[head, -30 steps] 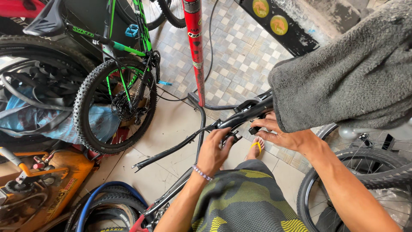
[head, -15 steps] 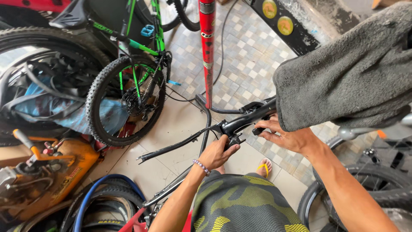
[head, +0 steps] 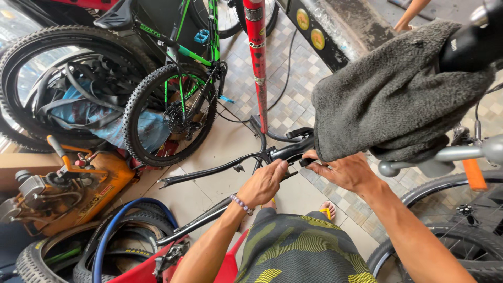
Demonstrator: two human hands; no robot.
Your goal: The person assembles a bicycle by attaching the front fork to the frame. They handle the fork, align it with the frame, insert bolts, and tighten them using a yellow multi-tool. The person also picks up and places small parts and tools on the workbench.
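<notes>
A black bicycle handlebar [head: 285, 153] with a brake lever [head: 299, 133] lies across the middle of the head view. My left hand [head: 264, 183], with a bead bracelet at the wrist, grips the bar from below. My right hand [head: 346, 172] pinches a small dark part at the handlebar's grip end, just under a grey towel [head: 393, 99] that is draped over another bar. A black frame tube [head: 204, 220] runs down toward my lap.
A green and black mountain bike [head: 173, 105] stands at left beside loose tyres [head: 47, 78]. A red pump shaft [head: 257, 57] rises at centre. An orange compressor [head: 68, 183] sits at lower left, a blue-rimmed tyre [head: 120, 236] below it. A wheel [head: 450, 236] is at right.
The camera has shifted a little, so the scene sits lower and further right. Both hands stay on the handlebar; my left hand has closed more firmly around it.
</notes>
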